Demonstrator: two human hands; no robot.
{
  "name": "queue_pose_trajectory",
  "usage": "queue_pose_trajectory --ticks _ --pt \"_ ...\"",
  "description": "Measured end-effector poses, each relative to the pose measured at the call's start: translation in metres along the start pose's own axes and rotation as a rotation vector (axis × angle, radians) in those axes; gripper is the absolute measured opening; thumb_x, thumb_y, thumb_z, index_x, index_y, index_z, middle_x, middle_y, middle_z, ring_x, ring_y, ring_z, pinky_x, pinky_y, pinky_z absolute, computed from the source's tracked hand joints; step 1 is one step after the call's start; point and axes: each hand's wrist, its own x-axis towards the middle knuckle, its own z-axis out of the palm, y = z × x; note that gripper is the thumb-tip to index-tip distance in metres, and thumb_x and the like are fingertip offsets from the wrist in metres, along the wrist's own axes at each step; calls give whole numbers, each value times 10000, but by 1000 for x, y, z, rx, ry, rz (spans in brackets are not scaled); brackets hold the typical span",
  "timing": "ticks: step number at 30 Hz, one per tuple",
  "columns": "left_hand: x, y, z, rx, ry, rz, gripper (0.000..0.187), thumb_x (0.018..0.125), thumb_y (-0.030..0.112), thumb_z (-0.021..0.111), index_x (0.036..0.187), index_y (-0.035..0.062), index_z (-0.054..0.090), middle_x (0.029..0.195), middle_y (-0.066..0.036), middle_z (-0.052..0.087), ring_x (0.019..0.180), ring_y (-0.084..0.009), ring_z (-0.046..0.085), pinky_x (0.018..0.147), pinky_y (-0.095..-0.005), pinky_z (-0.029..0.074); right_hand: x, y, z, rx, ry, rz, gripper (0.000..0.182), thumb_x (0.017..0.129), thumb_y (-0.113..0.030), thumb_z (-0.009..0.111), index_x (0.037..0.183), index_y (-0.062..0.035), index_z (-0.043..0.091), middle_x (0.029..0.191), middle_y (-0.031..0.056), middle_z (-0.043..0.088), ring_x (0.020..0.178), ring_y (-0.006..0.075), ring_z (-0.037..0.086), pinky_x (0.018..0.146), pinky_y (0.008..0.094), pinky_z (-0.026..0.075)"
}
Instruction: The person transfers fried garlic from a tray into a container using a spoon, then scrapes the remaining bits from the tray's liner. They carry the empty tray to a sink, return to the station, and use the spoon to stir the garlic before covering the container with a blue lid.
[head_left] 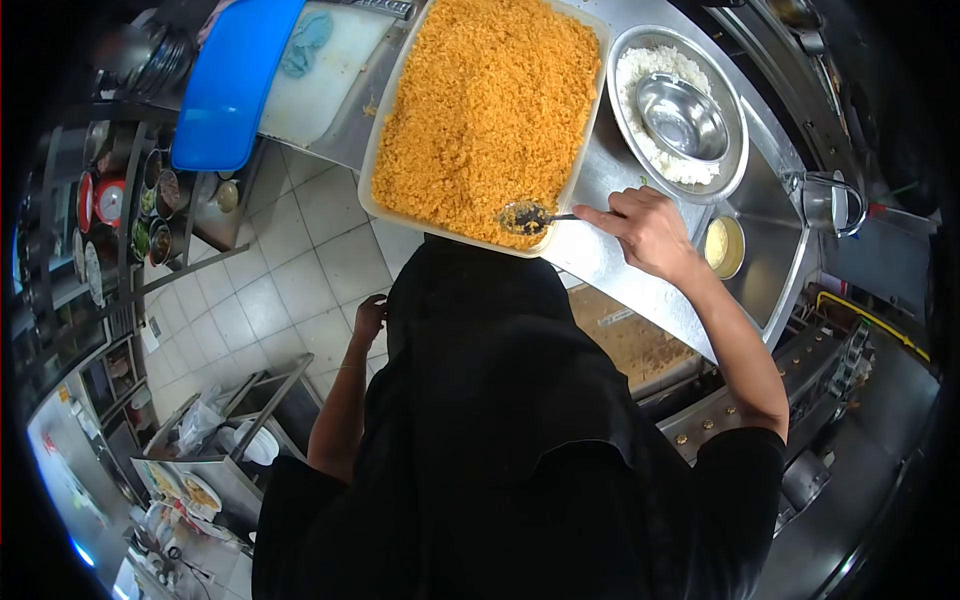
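Observation:
My right hand [645,228] is closed on the handle of a metal spoon [527,217], index finger stretched along it. Bits of rice cling to the spoon's bowl, which rests on the orange-coloured rice [485,110] at the near right corner. That rice fills a large pale rectangular tub [372,190], spread nearly level. My left hand [370,315] hangs low beside my black apron, away from the counter, with its fingers loosely apart and nothing visible in them.
Right of the tub, a steel bowl [737,150] of white rice has a smaller metal bowl [682,116] set in it. A round tin [733,248] with yellow contents sits by the sink [775,265]. Leftward are a blue lid [232,85], a white cutting board [340,70] and a cloth [307,45].

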Motion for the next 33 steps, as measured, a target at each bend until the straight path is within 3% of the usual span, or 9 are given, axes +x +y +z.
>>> queue_pose_trajectory --ticks 2,4,7,18,22,25,29,32,33 --pt "5 -15 0 -27 12 20 302 820 103 536 1107 13 564 776 -58 653 649 -90 626 449 -212 421 -2 4 -5 6 -19 -5 513 597 11 568 1067 -176 654 621 35 429 575 229 470 543 339 390" --pt "15 -41 -5 -6 -30 217 288 821 116 547 1091 19 575 747 -57 643 620 -84 611 436 -214 397 0 9 -11 -39 3 -55 500 596 9 576 1052 -177 658 638 15 418 610 199 443 559 318 371" --pt "1 -21 -1 -141 1 -30 284 826 130 548 1088 23 574 724 -52 634 594 -78 593 423 -217 368 9 17 -12 -89 -7 -127 504 596 7 579 1056 -184 661 636 2 391 623 180 409 568 306 353" --pt "-10 -13 5 -74 79 -11 310 830 100 510 1124 11 546 745 -67 646 593 -92 601 427 -220 397 92 21 28 -179 146 -335 547 630 5 591 1141 -187 620 641 0 413 612 158 446 527 280 443" --pt "-14 -28 6 -140 109 -37 311 824 91 513 1123 13 551 748 -61 647 592 -95 601 427 -220 399 107 30 21 -85 246 -167 567 630 30 576 1160 -169 606 650 42 456 561 200 513 472 347 444" --pt "-22 -23 10 -129 141 -101 303 823 99 524 1113 20 562 739 -52 644 595 -90 598 428 -222 398 109 54 24 -24 199 348 463 741 47 508 1136 -165 624 801 128 625 580 283 583 547 380 481" --pt "-19 -31 10 -160 115 -97 301 821 115 537 1109 32 569 731 -47 641 589 -86 589 435 -227 400 123 69 23 41 151 549 428 772 56 497 1134 -133 623 932 175 650 690 309 650 655 415 516" --pt "-16 -27 10 -145 126 -94 301 823 130 543 1108 37 571 726 -46 639 579 -90 578 443 -234 403 122 47 31 45 154 387 436 767 78 497 1143 -111 612 949 172 652 749 295 664 716 383 536" --pt "-10 -32 9 -151 124 -76 306 822 136 545 1111 39 570 728 -48 638 582 -94 581 446 -238 411 124 32 23 128 36 472 457 748 102 492 1146 -93 606 987 176 644 791 280 667 763 360 539"
